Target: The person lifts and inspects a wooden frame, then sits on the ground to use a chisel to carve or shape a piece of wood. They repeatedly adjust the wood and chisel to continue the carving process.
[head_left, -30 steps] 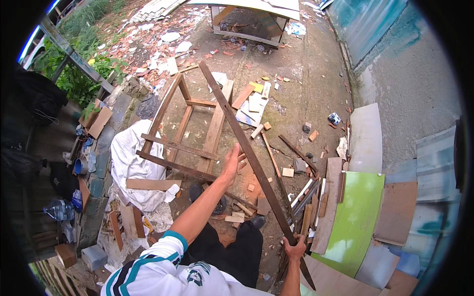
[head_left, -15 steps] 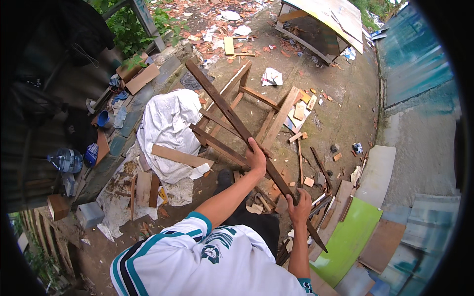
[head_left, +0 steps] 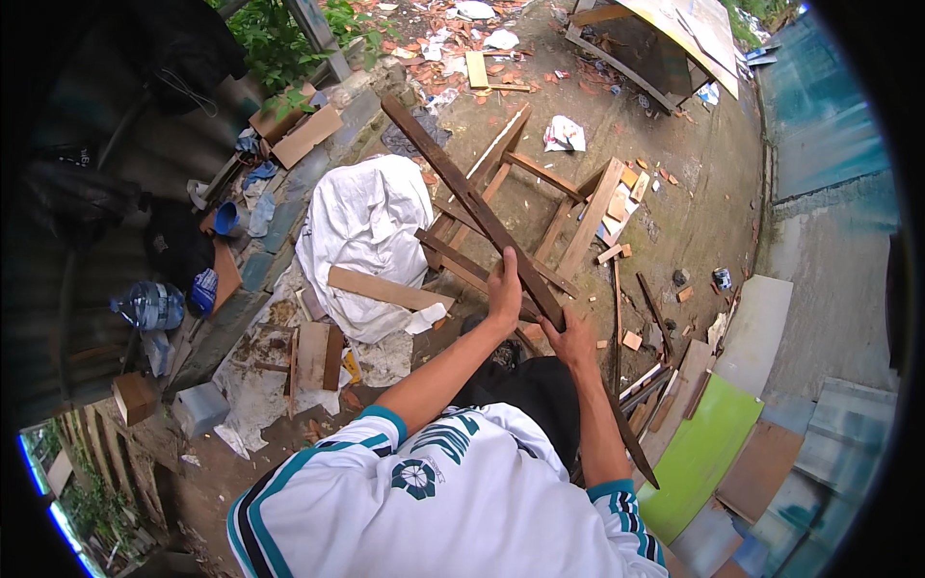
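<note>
A long dark brown wooden plank (head_left: pixel 465 196) runs slantwise across the middle, from the far left down to the near right. My left hand (head_left: pixel 503 292) is closed around its middle, thumb along the upper side. Just nearer to me, my right hand (head_left: pixel 573 337) grips the same plank, and its lower end passes beside my right forearm. Beyond and partly beneath the plank lies a wooden frame (head_left: pixel 544 178) with legs and crossbars, like an upturned stool or small table. Its near parts are partly hidden by the plank and my hands.
A white cloth sack (head_left: pixel 361 231) lies to the left, with a loose board (head_left: pixel 376 287) against it. Wood offcuts litter the ground at right, near a green panel (head_left: pixel 689 458). A low table (head_left: pixel 674 34) stands at the back. A plastic bottle (head_left: pixel 154 306) is far left.
My right hand has slid up the plank, closer to my left hand. The left hand keeps its hold. The whole view has shifted, so the surroundings appear further right.
</note>
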Tool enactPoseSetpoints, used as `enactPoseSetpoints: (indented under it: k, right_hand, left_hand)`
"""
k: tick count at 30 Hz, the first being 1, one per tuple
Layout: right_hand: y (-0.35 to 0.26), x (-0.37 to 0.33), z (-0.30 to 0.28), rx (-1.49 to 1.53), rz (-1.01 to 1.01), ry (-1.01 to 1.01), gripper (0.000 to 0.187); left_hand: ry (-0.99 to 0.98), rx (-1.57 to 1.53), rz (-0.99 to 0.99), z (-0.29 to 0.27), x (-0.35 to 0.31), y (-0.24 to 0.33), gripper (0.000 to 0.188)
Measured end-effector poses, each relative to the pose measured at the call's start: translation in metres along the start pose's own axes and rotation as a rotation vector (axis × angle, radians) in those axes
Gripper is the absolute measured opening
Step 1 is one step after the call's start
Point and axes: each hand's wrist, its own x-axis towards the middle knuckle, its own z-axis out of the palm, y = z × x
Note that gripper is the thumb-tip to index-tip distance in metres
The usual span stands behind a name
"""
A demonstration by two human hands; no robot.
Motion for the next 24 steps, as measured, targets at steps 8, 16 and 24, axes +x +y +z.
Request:
enactPoseSetpoints:
  k: [8, 16, 24]
  right_hand:
    - [0.019, 0.003, -0.02, -0.094, -0.096, 0.128, 0.043]
    - [0.021, 0.014, -0.026, -0.187, -0.169, 0.071, 0.046]
    - [0.019, 0.036, -0.047, -0.306, -0.104, -0.051, 0.046]
  left_hand:
    - [0.034, -0.265, 0.218, -0.075, 0.084, 0.124, 0.086]
    - [-0.071, -0.331, 0.319, -0.074, 0.1, 0.2, 0.07]
    - [0.224, -0.203, 0.342, -0.101, 0.126, 0.178, 0.045]
